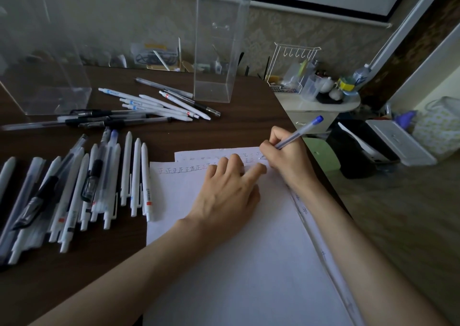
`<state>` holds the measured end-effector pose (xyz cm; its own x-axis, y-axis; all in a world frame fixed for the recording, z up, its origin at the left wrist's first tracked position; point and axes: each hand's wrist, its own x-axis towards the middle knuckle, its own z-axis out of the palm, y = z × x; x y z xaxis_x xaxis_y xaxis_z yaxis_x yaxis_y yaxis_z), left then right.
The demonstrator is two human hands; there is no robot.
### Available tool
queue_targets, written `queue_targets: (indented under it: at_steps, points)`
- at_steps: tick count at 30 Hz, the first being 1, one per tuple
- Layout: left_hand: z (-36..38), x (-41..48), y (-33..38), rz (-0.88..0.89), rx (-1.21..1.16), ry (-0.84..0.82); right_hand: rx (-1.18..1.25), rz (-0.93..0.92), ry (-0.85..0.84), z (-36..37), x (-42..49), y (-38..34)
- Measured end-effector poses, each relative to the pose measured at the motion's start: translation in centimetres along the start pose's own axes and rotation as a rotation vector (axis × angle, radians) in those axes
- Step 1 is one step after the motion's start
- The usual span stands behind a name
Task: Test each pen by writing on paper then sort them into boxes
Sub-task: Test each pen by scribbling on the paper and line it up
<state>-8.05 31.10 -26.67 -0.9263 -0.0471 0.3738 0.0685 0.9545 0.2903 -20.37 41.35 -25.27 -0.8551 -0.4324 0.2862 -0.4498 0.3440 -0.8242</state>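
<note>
blue-capped pen [300, 132] in right grip [286, 157], tip on paper [224, 276]

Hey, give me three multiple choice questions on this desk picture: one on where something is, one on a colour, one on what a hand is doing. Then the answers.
1. Where does the tall clear box stand?
A. on the table, beyond the loose pens
B. on the floor
C. on a chair

2. The end cap of the pen in the right hand is:
A. red
B. blue
C. green

3. The left hand:
A. grips a marker
B. lies flat on the paper
C. hangs off the desk

Answers:
1 A, it stands upright on the dark wood behind the pens.
2 B, a blue cap sticks out above the fingers.
3 B, its straight fingers press the sheet.
</note>
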Motion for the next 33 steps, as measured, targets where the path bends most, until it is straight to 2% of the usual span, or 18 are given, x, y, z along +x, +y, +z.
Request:
queue_targets:
  at_steps: [3,6,9,14,19,24,29,31,33]
  points:
    - [-0.2,0.0,0.0,-0.047,-0.077,0.020,0.016,0.019,-0.039,-0.1,-0.1,0.0]
    - [-0.5,0.2,0.0,-0.156,-0.269,0.031,-0.071,0.017,0.035,0.0,-0.2,-0.2]
    - [-1.0,0.3,0.1,-0.206,-0.397,0.033,0.061,-0.044,0.078,0.0,-0.8,-1.0]
    - [-1.4,0.1,0.3,-0.111,-0.378,0.065,0.336,-0.094,-0.084,0.3,-1.7,-2.4]
    - [-1.3,0.1,0.2,-0.103,-0.352,0.112,0.450,-0.079,-0.005,0.1,-1.6,-2.8]
    - [-1.3,0.1,0.0,-0.018,-0.320,0.145,0.394,-0.001,-0.150,0.1,-1.6,-3.2]
    - [-1.9,0.0,0.2,-0.013,-0.393,0.132,0.356,0.067,-0.254,-1.0,-2.1,-5.1]
    - [-2.4,0.0,0.3,0.010,-0.368,0.123,0.451,0.129,-0.231,-1.9,-2.6,-5.7]
    - [-2.9,-0.1,0.6,0.042,-0.343,0.119,0.556,0.155,-0.079,-2.7,-3.3,-5.9]
